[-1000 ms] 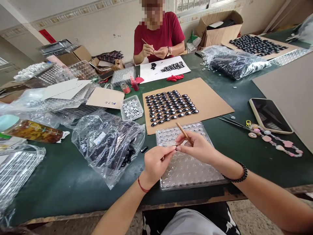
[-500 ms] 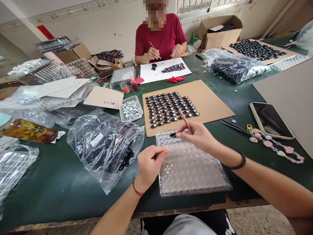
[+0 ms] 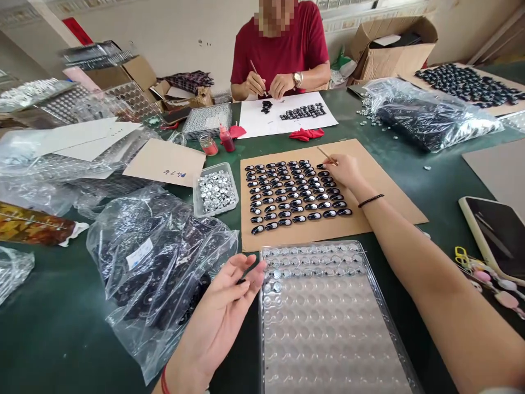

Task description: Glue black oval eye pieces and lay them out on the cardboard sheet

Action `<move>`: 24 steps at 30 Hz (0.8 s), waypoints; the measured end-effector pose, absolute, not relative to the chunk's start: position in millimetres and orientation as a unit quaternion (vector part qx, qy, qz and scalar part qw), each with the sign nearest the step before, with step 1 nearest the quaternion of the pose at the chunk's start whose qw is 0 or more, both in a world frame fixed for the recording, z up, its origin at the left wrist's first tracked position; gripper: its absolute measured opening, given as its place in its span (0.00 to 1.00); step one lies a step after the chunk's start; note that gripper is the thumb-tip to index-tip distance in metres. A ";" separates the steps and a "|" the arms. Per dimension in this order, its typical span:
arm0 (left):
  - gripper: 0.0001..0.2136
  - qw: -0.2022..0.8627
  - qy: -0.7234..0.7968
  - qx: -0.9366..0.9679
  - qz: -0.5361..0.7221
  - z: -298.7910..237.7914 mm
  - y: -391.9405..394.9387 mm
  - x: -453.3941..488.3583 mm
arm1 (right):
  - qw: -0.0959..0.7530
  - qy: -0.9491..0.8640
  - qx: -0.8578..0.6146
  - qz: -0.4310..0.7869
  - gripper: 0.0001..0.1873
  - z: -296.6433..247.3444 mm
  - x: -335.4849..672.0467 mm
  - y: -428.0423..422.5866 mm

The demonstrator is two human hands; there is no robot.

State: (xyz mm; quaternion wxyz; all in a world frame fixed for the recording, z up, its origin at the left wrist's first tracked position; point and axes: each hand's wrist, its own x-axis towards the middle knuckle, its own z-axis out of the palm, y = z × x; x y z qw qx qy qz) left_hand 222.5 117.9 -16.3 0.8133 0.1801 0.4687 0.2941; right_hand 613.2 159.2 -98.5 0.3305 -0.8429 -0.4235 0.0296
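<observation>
My right hand (image 3: 346, 172) is over the far right part of the cardboard sheet (image 3: 381, 191), closed around a thin wooden stick (image 3: 326, 155). Its fingertips touch a small glossy black piece at the top end of the rightmost column. Rows of black pieces (image 3: 292, 206) with pale, shiny spots cover the left part of that sheet. My left hand (image 3: 223, 298) is palm up, fingers curled, beside the clear dimpled plastic tray (image 3: 315, 328). A small black piece (image 3: 241, 281) shows between its thumb and fingers. Small round silvery parts fill the tray's far rows.
Left of the cardboard stands a plastic box (image 3: 197, 205) of silvery parts. A clear bag (image 3: 143, 295) of black pieces lies nearer me. A phone (image 3: 498, 235) lies at right. Across the table, a person (image 3: 281, 60) works over white paper (image 3: 250, 117).
My right hand has moved from the tray up and right to the cardboard, where a black piece now tops the rightmost column. My left hand has turned palm up. The view has shifted.
</observation>
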 end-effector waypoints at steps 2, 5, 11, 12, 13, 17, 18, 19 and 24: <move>0.20 0.807 0.478 0.195 0.288 -17.8 121.1 222.3 | 0.310 -0.434 -0.845 0.027 0.12 -101.2 611.8 160.1; 0.18 0.805 0.471 0.232 0.276 -17.6 125.3 222.4 | 0.291 -0.449 -0.844 0.026 0.12 -101.3 610.3 160.0; 0.10 0.860 0.383 0.272 0.198 -16.4 117.4 222.4 | 0.312 -0.439 -0.843 -0.001 0.14 -89.0 605.7 152.0; 0.07 0.874 0.359 0.269 0.187 -18.0 115.2 222.6 | 0.338 -0.429 -0.838 -0.015 0.14 -83.2 600.8 148.9; 0.06 0.886 0.335 0.269 0.174 -20.0 113.2 222.9 | 0.377 -0.420 -0.825 -0.029 0.15 -76.2 592.9 145.0; 0.10 0.870 0.320 0.323 0.190 -30.8 109.6 226.7 | 0.558 -0.411 -0.719 0.053 0.21 -40.6 528.2 118.7; 0.10 0.854 0.333 0.337 0.214 -33.0 109.6 228.2 | 0.572 -0.420 -0.695 0.117 0.23 -32.3 505.7 109.3; 0.11 0.838 0.343 0.348 0.242 -34.8 109.7 229.6 | 0.578 -0.437 -0.667 0.172 0.24 -25.2 482.9 99.3; 0.13 0.811 0.340 0.366 0.305 -35.8 108.6 233.7 | 0.424 -0.587 -0.631 0.278 0.25 -14.0 400.1 52.5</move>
